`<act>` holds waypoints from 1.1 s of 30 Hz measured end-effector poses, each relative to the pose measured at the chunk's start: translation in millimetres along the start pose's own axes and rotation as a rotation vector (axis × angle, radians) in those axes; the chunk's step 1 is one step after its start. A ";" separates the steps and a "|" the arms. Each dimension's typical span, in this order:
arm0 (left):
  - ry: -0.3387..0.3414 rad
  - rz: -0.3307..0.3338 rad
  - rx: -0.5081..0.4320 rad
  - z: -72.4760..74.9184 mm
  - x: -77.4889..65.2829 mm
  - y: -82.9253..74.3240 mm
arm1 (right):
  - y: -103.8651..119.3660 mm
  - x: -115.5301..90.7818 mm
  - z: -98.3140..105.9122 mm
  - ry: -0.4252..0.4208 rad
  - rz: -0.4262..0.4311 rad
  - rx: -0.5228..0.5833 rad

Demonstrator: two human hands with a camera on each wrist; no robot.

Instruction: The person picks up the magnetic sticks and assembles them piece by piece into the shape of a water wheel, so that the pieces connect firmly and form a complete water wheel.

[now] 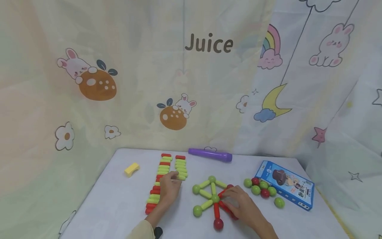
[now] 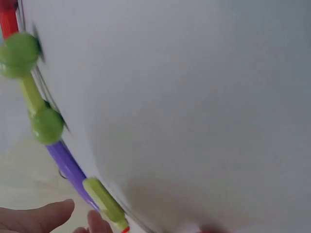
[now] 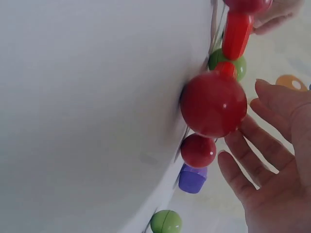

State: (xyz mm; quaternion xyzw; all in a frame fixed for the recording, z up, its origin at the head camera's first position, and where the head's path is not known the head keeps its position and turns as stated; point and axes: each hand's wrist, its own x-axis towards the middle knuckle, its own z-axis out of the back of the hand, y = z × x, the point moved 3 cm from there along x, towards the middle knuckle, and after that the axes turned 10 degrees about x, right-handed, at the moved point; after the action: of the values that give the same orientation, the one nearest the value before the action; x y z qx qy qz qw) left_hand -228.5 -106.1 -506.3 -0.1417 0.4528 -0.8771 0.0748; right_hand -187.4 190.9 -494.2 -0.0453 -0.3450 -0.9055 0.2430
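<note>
A wheel-like figure of rods and balls lies on the table, with a green ball (image 1: 215, 198) at its hub. Green rods run to green balls (image 1: 197, 210) on its left side, and a red rod leads to a red ball (image 1: 219, 224) at the near end. My right hand (image 1: 243, 205) is over the figure's right side, fingers spread beside a red ball (image 3: 214, 104) in the right wrist view. My left hand (image 1: 170, 189) reaches over two columns of loose rods, its fingertips close to a green rod (image 2: 104, 201); thumb and finger are apart.
Several loose balls (image 1: 264, 193) lie right of the figure beside a blue box (image 1: 293, 184). A purple microphone-shaped thing (image 1: 210, 155) lies at the back edge. A yellow arched block (image 1: 132, 169) is at the left. Printed cloth (image 1: 143, 66) hangs behind the table.
</note>
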 end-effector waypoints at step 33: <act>0.305 -0.089 0.160 -16.7 -52.2 -16.9 | -12.9 5.5 -2.8 0.208 -0.038 0.197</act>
State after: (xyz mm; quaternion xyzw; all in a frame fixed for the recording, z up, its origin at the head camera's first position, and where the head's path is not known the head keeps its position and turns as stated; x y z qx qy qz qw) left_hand -184.3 -69.8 -511.0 -0.0207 0.3811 -0.9240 -0.0223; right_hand -198.1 195.1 -502.8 0.0797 -0.4060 -0.8714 0.2635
